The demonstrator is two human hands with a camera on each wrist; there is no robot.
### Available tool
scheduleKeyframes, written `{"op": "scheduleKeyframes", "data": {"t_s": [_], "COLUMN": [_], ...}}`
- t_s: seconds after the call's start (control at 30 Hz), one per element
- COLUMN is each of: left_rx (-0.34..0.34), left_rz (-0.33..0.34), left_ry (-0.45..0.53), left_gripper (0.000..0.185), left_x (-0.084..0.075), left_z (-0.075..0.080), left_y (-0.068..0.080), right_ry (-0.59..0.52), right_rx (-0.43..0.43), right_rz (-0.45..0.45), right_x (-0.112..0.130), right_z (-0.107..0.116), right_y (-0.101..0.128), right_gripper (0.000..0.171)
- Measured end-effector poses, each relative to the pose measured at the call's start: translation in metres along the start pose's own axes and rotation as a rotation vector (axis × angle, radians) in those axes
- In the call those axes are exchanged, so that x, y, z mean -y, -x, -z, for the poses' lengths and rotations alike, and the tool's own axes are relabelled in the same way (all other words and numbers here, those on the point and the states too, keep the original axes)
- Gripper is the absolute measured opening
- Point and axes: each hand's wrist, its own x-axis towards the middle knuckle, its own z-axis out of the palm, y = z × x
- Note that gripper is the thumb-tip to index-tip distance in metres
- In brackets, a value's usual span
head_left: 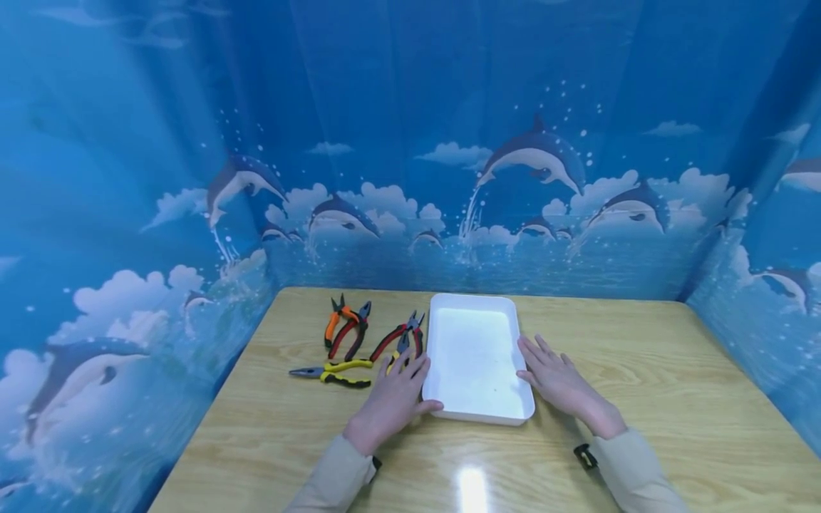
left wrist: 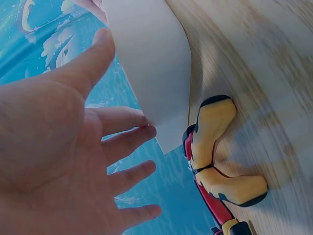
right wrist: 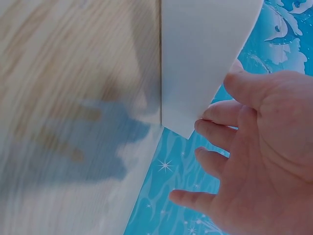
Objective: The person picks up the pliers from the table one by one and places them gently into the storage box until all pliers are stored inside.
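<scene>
Sleeves (head_left: 336, 474), two, pale. Left hand (head_left: 393, 399): fingers spread, nearly straight, fingertips against left wall of white tray (head_left: 477, 356). Right hand (head_left: 559, 379): relaxed, at right wall. Neither grips. Tray: on wood-grain table (head_left: 648, 363). Pliers (head_left: 348, 365), orange-, red-, yellow-handled: left of tray. Curtain (head_left: 410, 92): dolphin print.

This looks like a small screened-off work booth: blue dolphin-print sheeting (head_left: 398, 92) closes in the back and both sides of a wood-grain table (head_left: 641, 356). The pliers (head_left: 349, 364) and shallow white tray (head_left: 477, 417) on it suggest a workbench, though the sheeting hides whatever kind of room lies beyond.
</scene>
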Motion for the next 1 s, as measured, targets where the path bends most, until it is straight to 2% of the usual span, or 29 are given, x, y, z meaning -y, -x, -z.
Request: {"op": "scheduleKeyframes", "data": {"t_s": [0.2,0.63,1.0], "left_rx": [0.005,0.024,0.031], "left_rz": [0.012,0.055,0.053], "left_ry": [-0.01,0.037,0.03], "left_gripper": [0.082,0.081,0.081], "left_x": [0.001,0.006,0.009], "left_z": [0.001,0.004,0.003], "left_y": [0.0,0.003,0.003], "right_ry": [-0.003,0.018,0.098], "right_rx": [0.003,-0.01,-0.072], "right_rz": [0.007,0.029,0.054], "right_x": [0.001,0.008,0.017], "right_z": [0.001,-0.002,-0.003], "right_y": [-0.003,-0.009,0.0], "right_gripper": [0.062,0.06,0.059]}}
